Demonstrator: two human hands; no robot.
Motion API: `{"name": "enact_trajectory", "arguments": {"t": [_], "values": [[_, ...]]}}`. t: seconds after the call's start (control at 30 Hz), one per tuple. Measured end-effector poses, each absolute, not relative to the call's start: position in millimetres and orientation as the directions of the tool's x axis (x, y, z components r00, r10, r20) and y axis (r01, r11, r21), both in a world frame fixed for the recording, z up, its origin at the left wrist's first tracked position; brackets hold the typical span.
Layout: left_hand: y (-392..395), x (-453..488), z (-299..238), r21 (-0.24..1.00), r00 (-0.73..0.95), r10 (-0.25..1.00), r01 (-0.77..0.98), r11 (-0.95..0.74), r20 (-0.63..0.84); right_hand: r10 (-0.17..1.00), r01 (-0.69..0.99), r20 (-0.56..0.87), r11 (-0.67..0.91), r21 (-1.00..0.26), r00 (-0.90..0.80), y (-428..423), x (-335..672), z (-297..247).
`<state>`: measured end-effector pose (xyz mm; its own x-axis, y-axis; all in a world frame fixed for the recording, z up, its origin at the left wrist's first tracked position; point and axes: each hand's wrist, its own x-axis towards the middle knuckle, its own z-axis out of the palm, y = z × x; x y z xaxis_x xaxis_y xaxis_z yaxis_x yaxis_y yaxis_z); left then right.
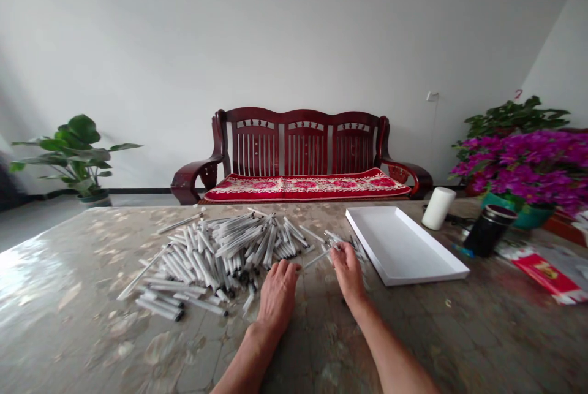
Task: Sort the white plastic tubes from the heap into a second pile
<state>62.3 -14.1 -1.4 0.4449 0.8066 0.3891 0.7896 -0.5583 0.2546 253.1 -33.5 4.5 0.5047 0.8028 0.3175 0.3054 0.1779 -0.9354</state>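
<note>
A slim whitish pen (316,258) spans the gap between my two hands. My right hand (348,270) pinches its far end with thumb and fingers. At its near end are the curled fingers of my left hand (278,290), which look closed on it, though the fingertips are partly hidden. Left of my hands lies a large heap of white pens (197,256) with black ends, pointing in many directions. Several loose pens (361,249) lie just beyond and beside my right hand, partly covered by it.
A shallow white box lid (402,277) lies right of my right hand. Farther right are a white cylinder (438,208), a dark cup (489,231), a red packet (546,274) and purple flowers (537,164). Beyond the patterned table (321,345) stands a wooden bench (305,143).
</note>
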Motion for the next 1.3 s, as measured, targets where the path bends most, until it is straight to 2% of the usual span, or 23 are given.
{"name": "enact_trajectory", "arguments": {"t": [0.13,0.3,0.4,0.5,0.67,0.8,0.87,0.97,1.03,1.07,1.13,1.2,1.3], "values": [[-13,62,-1,0.198,0.44,0.793,0.809,-0.554,0.422,0.886,-0.002,0.1,0.114,-0.994,0.453,-39,241,15],[-18,65,3,0.198,0.439,0.823,0.826,-0.528,0.361,0.933,-0.088,-0.021,0.011,-0.996,0.359,-45,224,19],[-22,66,10,0.19,0.428,0.839,0.842,-0.505,0.335,0.956,-0.043,0.006,0.019,-0.999,0.294,-45,222,16],[-25,66,15,0.23,0.416,0.857,0.841,-0.49,0.305,0.969,0.071,0.073,0.057,-0.996,0.235,-45,223,11],[-24,63,18,0.352,0.401,0.892,0.82,-0.451,0.208,0.953,0.239,0.184,0.126,-0.963,0.239,-40,235,5],[-20,57,17,0.464,0.356,0.925,0.802,-0.376,0.134,0.906,0.324,0.266,0.157,-0.933,0.328,-32,259,-1],[-16,55,14,0.544,0.324,0.936,0.765,-0.346,0.139,0.878,0.449,0.344,0.174,-0.876,0.332,-29,267,-6],[-9,57,5,0.778,0.244,0.956,0.563,-0.278,0.165,0.837,0.705,0.487,0.188,-0.684,0.25,-27,270,-12],[-4,61,-1,0.937,0.18,0.968,0.272,-0.219,0.174,0.821,0.812,0.538,0.174,-0.556,0.192,-27,268,-13],[-3,63,-4,0.976,0.153,0.974,0.111,-0.186,0.168,0.813,0.847,0.557,0.166,-0.504,0.172,-28,267,-12],[-2,67,-5,0.979,0.124,0.983,-0.174,-0.109,0.131,0.796,0.89,0.59,0.163,-0.425,0.136,-30,264,-8],[-2,70,-4,0.922,0.145,0.987,-0.386,-0.004,0.065,0.794,0.903,0.599,0.175,-0.394,0.107,-35,260,-2],[-3,72,-1,0.799,0.193,0.981,-0.585,0.14,-0.031,0.845,0.859,0.525,0.19,-0.476,0.104,-43,248,6]]}}
